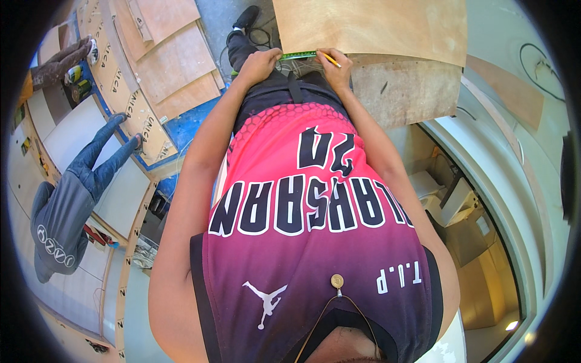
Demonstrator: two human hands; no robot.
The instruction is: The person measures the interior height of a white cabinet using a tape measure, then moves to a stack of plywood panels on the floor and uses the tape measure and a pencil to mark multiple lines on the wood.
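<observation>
A green strip that looks like a tape measure blade lies along the near edge of a plywood sheet. My left hand is closed on its left end, just off the sheet's near left corner. At its right end, my right hand pinches a yellow pencil that slants across the fingers. The right fingertips rest by the strip and the sheet's edge. The tape's case, if any, is hidden.
A second, greyer plywood board lies under the sheet. More plywood panels are stacked at left. Beyond, a person in a grey top and another person's legs show. A dark cable lies on the floor near my shoe.
</observation>
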